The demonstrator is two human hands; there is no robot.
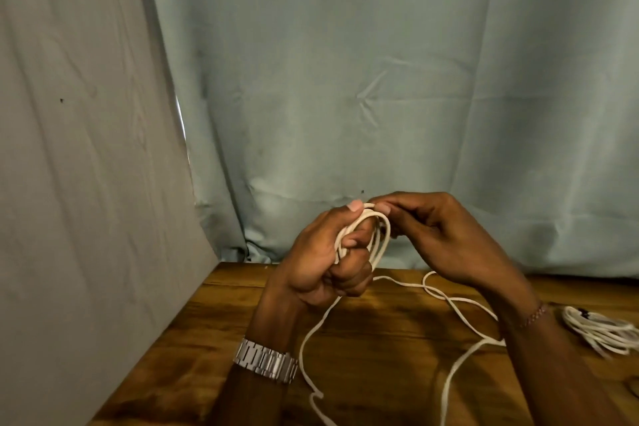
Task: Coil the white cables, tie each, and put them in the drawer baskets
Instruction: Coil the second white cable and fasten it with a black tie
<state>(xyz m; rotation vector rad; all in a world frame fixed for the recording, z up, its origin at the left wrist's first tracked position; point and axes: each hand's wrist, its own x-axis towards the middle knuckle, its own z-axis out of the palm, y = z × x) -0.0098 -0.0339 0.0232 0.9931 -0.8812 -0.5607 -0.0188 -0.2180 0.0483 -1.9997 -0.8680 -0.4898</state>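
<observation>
Nearest the camera, slack white cable (313, 387) lay in loose bends on the wooden table (380, 328), running from the bottom edge up toward the hands. A second run of slack (449, 301) crossed the table under the right forearm.

Left hand (321, 259), metal watch (266, 361) on its wrist, was raised above the table with fingers curled round a small coil (375, 235) of a few turns. The coil stood roughly upright, long axis near vertical, its top under the left thumb.

Right hand (439, 232) sat just right of the coil, thumb and forefinger pinched on the cable at the top of the loops, touching the left thumb tip.

Judgement: coiling of this cable was partly done; much slack remained. The free length trailed down and to the right from the coil, so the right hand was the nearer one to draw the next turn over.

Further right, a coiled white bundle (601, 330) lay on the table at the frame edge. Whether it was tied could not be told.

Behind, pale curtain (380, 79). No drawer baskets in view.
</observation>
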